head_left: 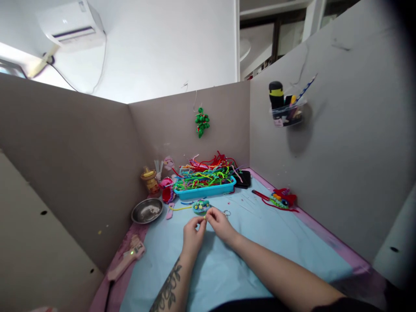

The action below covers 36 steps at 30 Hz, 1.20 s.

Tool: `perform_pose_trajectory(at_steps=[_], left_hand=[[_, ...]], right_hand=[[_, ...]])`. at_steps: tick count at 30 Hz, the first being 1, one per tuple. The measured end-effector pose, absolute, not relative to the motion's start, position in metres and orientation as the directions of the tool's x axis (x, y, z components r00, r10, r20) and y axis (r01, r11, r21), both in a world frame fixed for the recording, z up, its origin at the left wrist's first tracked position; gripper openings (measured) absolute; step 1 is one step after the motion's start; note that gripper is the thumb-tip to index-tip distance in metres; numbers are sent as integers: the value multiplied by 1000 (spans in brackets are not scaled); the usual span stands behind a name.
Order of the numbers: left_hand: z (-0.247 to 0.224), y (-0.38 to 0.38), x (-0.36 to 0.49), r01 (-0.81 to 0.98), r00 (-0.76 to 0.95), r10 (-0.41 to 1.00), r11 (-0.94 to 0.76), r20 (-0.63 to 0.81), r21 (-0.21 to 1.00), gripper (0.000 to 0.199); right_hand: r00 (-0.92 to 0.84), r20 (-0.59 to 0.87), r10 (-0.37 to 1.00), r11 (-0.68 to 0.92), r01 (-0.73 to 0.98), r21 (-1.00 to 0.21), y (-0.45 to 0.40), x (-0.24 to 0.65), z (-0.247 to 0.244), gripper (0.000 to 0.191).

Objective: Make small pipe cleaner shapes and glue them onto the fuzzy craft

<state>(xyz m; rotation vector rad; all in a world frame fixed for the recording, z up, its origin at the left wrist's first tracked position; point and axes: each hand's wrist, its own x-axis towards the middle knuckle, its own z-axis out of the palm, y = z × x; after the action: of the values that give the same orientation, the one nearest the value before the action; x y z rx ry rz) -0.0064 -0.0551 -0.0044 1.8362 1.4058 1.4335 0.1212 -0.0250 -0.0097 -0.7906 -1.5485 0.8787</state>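
Note:
My left hand [194,232] and my right hand [221,224] meet over the middle of the table, thumb and finger pinched on each. Between their fingertips is a short yellow piece of pipe cleaner [205,217], mostly covered by the fingers. Just beyond them lies a fuzzy turquoise pipe-cleaner piece [200,206] with yellow dots. A longer yellow pipe cleaner [182,208] stretches to its left. Scissors [226,212] lie behind my right hand, only the handle loops showing clearly.
Farther back stands a blue tray [204,191] heaped with coloured pipe cleaners. To the left are a metal bowl [143,212] with small white bits and a glue gun [127,260]. A red pipe-cleaner figure [286,197] lies at right. Grey partitions [188,147] enclose the table.

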Motion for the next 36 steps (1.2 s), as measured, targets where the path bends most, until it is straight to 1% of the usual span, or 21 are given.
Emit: perform_pose_trajectory(at_steps=[3, 7, 10, 13, 16, 22, 26, 28, 32, 34, 36], left_hand=[[-2, -55, -3, 335, -57, 941, -298, 334, 894, 23], [1, -55, -2, 185, -58, 967, -235, 250, 954, 25], [1, -55, -3, 53, -22, 991, -133, 135, 990, 31], [0, -55, -5, -45, 8, 999, -48, 48, 998, 41], [-1, -55, -6, -84, 16, 1000, -12, 14, 996, 45], [-1, -54, -7, -102, -3, 1000, -16, 16, 995, 42], [-1, -54, -9, -54, 14, 1000, -24, 25, 998, 41], [-1, -53, -9, -7, 9, 999, -52, 52, 999, 40], [-1, -52, -10, 74, 12, 987, -158, 158, 985, 34], [-3, -51, -10, 88, 12, 981, -192, 192, 977, 31], [-4, -51, -9, 69, 6, 980, -197, 197, 978, 29]], right_hand=[[-133, 595, 793, 609, 158, -777, -27, 122, -9, 10], [-193, 712, 675, 734, 277, -621, -29, 126, -8, 12], [-257, 755, 603, 788, 341, -513, -28, 128, -8, 14], [-278, 773, 570, 808, 363, -465, -27, 129, -6, 16], [-268, 779, 567, 812, 344, -472, -28, 130, -4, 17], [-299, 783, 545, 837, 259, -483, -27, 131, -8, 15], [-307, 763, 569, 822, 236, -518, -25, 134, -11, 14], [-296, 743, 601, 799, 232, -554, -26, 134, -11, 13], [-269, 685, 677, 736, 226, -638, -28, 134, -8, 9], [-266, 656, 706, 707, 227, -670, -28, 133, -7, 8], [-266, 633, 727, 686, 233, -689, -28, 133, -7, 8]])
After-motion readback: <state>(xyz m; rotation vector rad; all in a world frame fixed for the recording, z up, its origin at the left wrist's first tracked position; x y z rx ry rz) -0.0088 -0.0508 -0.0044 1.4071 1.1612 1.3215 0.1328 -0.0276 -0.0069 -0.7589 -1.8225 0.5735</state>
